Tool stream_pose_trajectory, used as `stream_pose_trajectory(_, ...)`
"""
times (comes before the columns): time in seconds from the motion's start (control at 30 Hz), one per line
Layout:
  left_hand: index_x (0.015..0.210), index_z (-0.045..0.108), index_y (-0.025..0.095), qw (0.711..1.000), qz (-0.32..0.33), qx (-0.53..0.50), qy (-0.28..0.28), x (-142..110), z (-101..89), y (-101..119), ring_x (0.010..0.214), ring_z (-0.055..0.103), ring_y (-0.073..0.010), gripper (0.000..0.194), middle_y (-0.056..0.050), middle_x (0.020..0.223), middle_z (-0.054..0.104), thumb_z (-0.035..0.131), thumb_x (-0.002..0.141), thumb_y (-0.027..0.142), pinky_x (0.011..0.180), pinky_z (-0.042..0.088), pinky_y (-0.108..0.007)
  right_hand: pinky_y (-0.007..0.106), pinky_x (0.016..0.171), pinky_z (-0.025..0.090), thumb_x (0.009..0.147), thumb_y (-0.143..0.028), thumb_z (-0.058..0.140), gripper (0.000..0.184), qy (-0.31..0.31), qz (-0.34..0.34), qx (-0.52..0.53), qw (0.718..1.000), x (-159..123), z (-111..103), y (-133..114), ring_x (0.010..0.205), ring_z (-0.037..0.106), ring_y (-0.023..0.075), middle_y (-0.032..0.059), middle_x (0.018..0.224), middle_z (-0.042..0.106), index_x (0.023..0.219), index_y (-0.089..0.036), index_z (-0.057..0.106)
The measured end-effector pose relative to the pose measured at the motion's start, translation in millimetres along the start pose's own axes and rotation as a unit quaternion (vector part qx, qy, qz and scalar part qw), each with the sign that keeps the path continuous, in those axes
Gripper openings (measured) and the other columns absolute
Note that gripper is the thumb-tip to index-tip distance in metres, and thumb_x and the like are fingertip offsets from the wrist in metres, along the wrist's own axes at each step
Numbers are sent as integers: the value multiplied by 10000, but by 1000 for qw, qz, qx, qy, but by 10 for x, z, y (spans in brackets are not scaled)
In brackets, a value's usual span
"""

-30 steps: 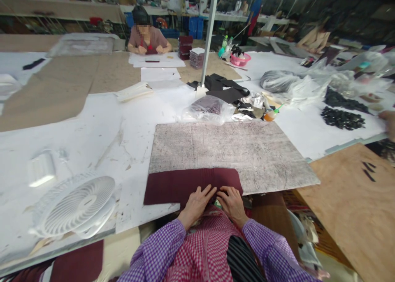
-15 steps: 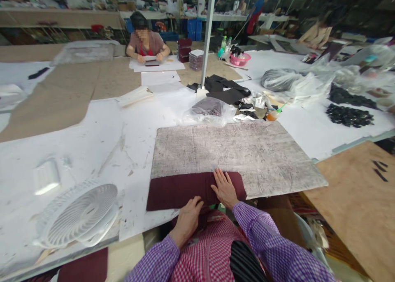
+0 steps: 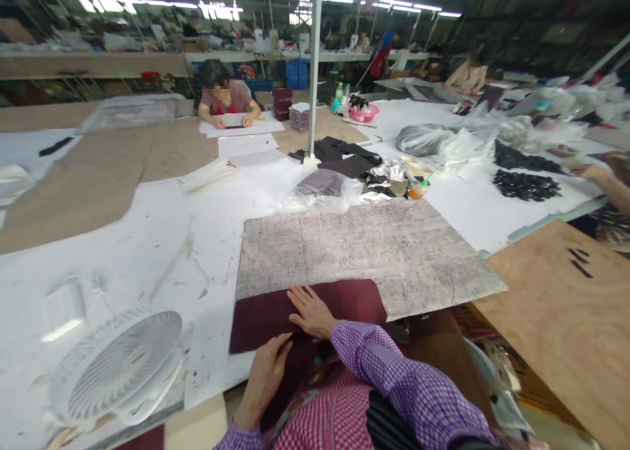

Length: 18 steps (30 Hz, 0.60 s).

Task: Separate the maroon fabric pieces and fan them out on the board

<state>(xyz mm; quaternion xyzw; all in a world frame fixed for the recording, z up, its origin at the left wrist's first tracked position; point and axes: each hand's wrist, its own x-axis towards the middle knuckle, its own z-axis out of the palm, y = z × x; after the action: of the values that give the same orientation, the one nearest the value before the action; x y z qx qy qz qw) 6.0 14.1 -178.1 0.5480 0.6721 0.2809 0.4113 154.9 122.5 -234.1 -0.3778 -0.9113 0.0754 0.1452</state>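
Observation:
A long maroon piece of fabric or leather (image 3: 354, 300) lies along the front edge of a grey, marked board (image 3: 364, 246). My right hand (image 3: 314, 313) rests flat on the middle of it, fingers spread. At its front edge my left hand (image 3: 268, 365) has thumb and fingers closed on maroon material, part of which hangs down in front of my checked apron (image 3: 335, 417). The fingertips of the left hand are partly hidden.
A white fan (image 3: 128, 365) lies at the left on white paper. Beyond the board are a plastic bag (image 3: 322, 187), black scraps (image 3: 344, 155) and a metal post (image 3: 315, 76). A plywood sheet (image 3: 556, 286) is at the right. A co-worker (image 3: 229, 99) sits across the table; another person's arm (image 3: 600, 178) shows at the right.
My right hand has slid left along the maroon piece. My left hand has moved left and toward me, with more material hanging below it. The view has tilted up slightly.

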Motion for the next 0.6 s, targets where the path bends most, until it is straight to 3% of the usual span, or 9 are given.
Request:
stream_pose_trajectory(0.07,995,672,183,999,-8,-38,12,17,-58,99,903,650,-228,307,-74,987,719,483,823,353,866,481,-364,319,1086,298,928,-390,374,528,13,7,-4,1000,-52,-131,92,1338,307,189,13,1463,345,1413,-195,296)
stream_pose_trajectory(0.17,1021,661,161,994,-39,-91,39,73,-79,258,963,633,-262,380,-80,1027,709,526,795,434,894,465,-397,459,1108,212,955,-280,274,520,46,104,-22,993,-301,-255,416,1362,251,237,111,1474,303,1443,-122,192)
stream_pose_trajectory(0.27,1014,664,137,985,-68,-154,43,190,-6,456,959,633,-284,435,-84,970,723,581,753,475,855,487,-394,524,1085,196,939,-342,320,551,45,173,-32,983,-583,-207,715,1344,281,289,183,1435,351,1411,-62,270)
stream_pose_trajectory(0.47,940,684,123,948,-106,-299,16,408,180,1003,796,671,-250,414,-69,812,740,666,696,458,726,530,-336,393,1127,158,908,-443,366,560,22,205,-19,978,-837,-107,935,1366,240,204,73,1477,303,1386,-152,353)
stream_pose_trajectory(0.6,943,669,95,917,-116,-381,29,440,141,1311,731,680,-252,410,-96,764,734,669,709,431,679,540,-360,516,1108,105,915,-413,327,560,53,252,8,966,-1084,-249,1106,1364,235,277,139,1469,301,1386,-111,349)
